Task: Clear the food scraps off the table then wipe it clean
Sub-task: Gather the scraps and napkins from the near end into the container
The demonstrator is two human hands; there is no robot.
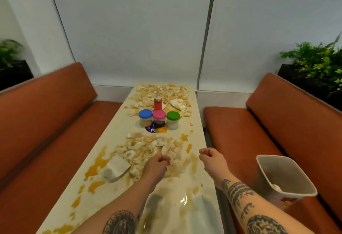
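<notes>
A long cream table (118,132) runs away from me, smeared with orange sauce. A heap of pale food scraps (148,146) lies in its middle, and a second heap (166,91) covers the far end. My left hand (157,165) rests at the near edge of the middle heap with its fingers curled; whether scraps are in them is hidden. My right hand (212,158) hovers over the table's right edge, fingers curled with nothing visible in them. A crumpled white napkin (116,167) lies left of my left hand.
A grey bin (285,176) stands on the right orange bench (240,137), with a little waste inside. Three jars with blue, pink and green lids (159,118) and a red squeeze bottle (157,102) stand mid-table. A tipped paper cup (177,104) lies beyond them. Another bench (46,122) is on the left.
</notes>
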